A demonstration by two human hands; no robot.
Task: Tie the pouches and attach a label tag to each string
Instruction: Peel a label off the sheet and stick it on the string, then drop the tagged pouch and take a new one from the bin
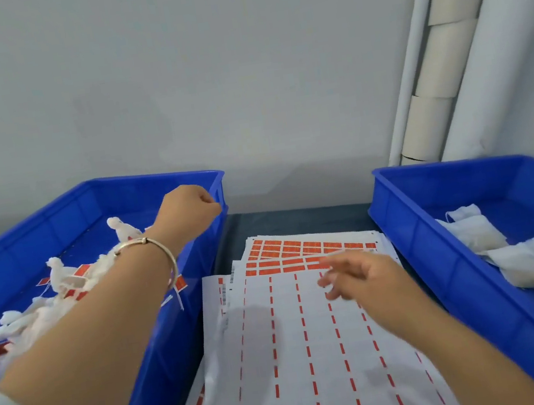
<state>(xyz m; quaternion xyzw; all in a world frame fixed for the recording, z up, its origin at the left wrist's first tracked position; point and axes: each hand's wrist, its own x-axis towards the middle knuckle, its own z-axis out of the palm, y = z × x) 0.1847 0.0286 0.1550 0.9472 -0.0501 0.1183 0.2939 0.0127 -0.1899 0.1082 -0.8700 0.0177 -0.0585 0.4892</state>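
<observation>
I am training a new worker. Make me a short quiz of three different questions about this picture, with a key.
1. True or false: the right hand is over the label sheet.
2. Which blue bin holds pouches that already carry red tags?
A. the left bin
B. the right bin
C. both
3. Fill in: the left hand, with a bracelet at its wrist, is over the ____ bin.

Key: 1 true. 2 A: the tagged pouches lie there; the right bin's flat pouches show no tags. 3 left.
</observation>
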